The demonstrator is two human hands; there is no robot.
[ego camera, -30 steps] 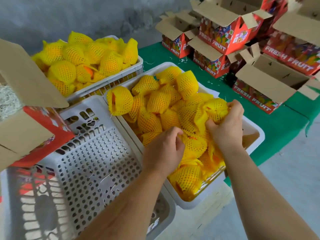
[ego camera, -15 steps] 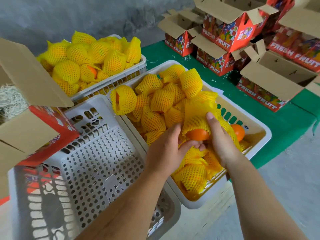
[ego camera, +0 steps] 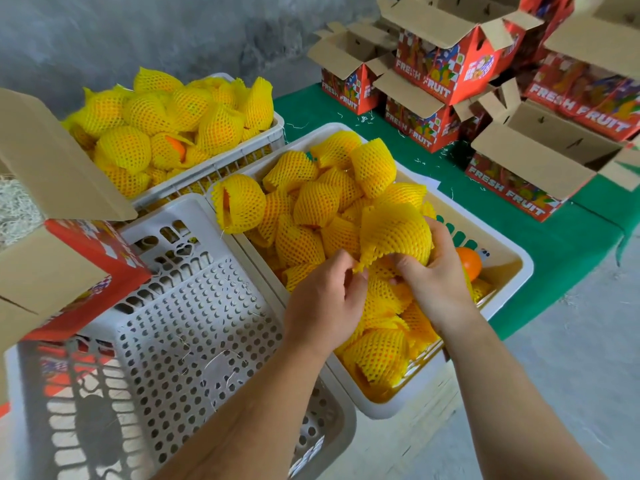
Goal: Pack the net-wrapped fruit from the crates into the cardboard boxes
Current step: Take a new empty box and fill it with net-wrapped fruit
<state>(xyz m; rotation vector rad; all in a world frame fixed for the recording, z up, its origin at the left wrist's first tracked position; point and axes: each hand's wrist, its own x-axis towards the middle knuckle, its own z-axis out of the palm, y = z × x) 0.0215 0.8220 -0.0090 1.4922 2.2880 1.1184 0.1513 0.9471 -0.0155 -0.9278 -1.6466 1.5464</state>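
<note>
My right hand (ego camera: 438, 278) grips a netted fruit (ego camera: 394, 233), fingers curled round its far side and thumb under it. My left hand (ego camera: 325, 303) pinches the net's loose lower edge between thumb and fingertips. I hold the fruit just above the heap in the middle crate (ego camera: 505, 285), which is packed with more yellow-netted fruit; one bare orange (ego camera: 469, 263) lies by its right wall. A second full crate (ego camera: 277, 129) stands behind, a bare crate (ego camera: 194, 306) to the left. An open box (ego camera: 86, 258) sits at far left; more boxes (ego camera: 519, 168) stand on the green cloth (ego camera: 554, 244) at right.
</note>
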